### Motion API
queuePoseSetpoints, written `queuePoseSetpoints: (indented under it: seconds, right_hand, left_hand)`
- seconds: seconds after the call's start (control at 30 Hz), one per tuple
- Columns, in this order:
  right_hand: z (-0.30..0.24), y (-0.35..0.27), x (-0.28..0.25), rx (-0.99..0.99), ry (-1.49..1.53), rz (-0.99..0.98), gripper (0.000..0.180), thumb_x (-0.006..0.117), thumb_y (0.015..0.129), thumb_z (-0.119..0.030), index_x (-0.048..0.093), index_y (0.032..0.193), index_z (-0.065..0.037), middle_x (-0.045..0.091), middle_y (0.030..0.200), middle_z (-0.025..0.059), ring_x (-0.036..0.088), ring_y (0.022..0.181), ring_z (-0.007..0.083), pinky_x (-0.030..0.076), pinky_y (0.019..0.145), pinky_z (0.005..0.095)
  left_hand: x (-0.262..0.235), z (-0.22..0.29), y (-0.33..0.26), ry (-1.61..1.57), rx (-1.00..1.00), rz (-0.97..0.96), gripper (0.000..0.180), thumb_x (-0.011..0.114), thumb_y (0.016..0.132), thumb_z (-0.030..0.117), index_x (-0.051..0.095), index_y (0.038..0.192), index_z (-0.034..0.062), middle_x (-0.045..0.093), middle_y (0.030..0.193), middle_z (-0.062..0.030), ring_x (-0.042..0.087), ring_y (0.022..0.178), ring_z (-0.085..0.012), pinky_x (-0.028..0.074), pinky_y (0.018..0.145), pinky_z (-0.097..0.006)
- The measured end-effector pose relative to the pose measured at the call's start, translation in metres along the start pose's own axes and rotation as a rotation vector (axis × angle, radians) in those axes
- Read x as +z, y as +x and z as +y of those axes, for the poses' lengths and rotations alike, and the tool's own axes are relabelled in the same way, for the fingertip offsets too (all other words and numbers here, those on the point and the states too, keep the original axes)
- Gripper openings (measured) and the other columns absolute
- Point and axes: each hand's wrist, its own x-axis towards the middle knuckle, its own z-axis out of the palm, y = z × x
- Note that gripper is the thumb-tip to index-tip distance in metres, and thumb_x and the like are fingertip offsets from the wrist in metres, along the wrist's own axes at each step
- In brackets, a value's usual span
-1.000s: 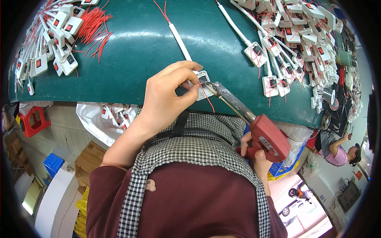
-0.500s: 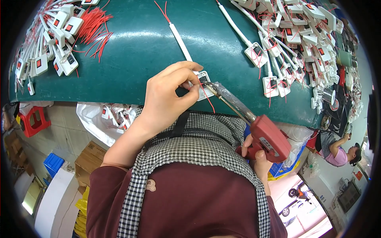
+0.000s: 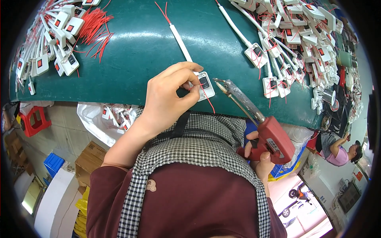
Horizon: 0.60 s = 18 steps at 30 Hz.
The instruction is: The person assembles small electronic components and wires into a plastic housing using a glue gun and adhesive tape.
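A white switch housing (image 3: 208, 92) with a dark switch in it lies near the table's front edge. From it a white cable (image 3: 180, 43) runs away from me, ending in two bare red wires. My left hand (image 3: 170, 89) rests over the housing's left side, thumb and fingertips pinched on a thin red wire (image 3: 207, 98) at the switch. My right hand (image 3: 260, 158) is closed round the grip of a red soldering gun (image 3: 278, 139). The gun's tip points at the housing from the right, a short gap away from it.
A green table (image 3: 139, 51) curves across the front. Loose red wires (image 3: 95, 27) and piled white switches (image 3: 41, 63) lie at left, a larger heap of switches (image 3: 313, 39) at right. A solder spool (image 3: 328, 96) stands near the right edge. Another person (image 3: 339, 152) is at far right.
The soldering gun has drawn back to the right and slightly down, its tip leaving the switch. My left hand stays in place, still pinching the wire.
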Motion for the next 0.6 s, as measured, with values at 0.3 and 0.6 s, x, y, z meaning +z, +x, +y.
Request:
queuePoseSetpoints:
  seconds: [0.3,0.6]
  right_hand:
    - [0.0031,0.0010,-0.0002,-0.033,0.011,0.041,0.076,0.066,0.073,-0.050,0.042,0.120,0.005,0.056,0.101,0.0207,0.054,0.059,0.0156,0.042,0.050,0.0247]
    - [0.0036,0.0007,0.0004,-0.081,0.021,0.050,0.074,0.065,0.075,-0.048,0.041,0.120,0.005,0.057,0.100,0.0210,0.054,0.058,0.0155,0.042,0.049,0.0239]
  left_hand:
    - [0.0009,0.0031,-0.0011,-0.058,-0.044,0.014,0.007,0.059,0.068,-0.005,0.054,0.072,-0.0014,0.062,0.098,-0.0102,0.057,0.069,-0.0102,0.048,0.063,-0.022]
    - [0.0016,0.0030,-0.0011,-0.058,-0.029,0.011,0.007,0.058,0.068,-0.006,0.054,0.071,-0.0014,0.062,0.098,-0.0105,0.057,0.068,-0.0105,0.048,0.063,-0.022]
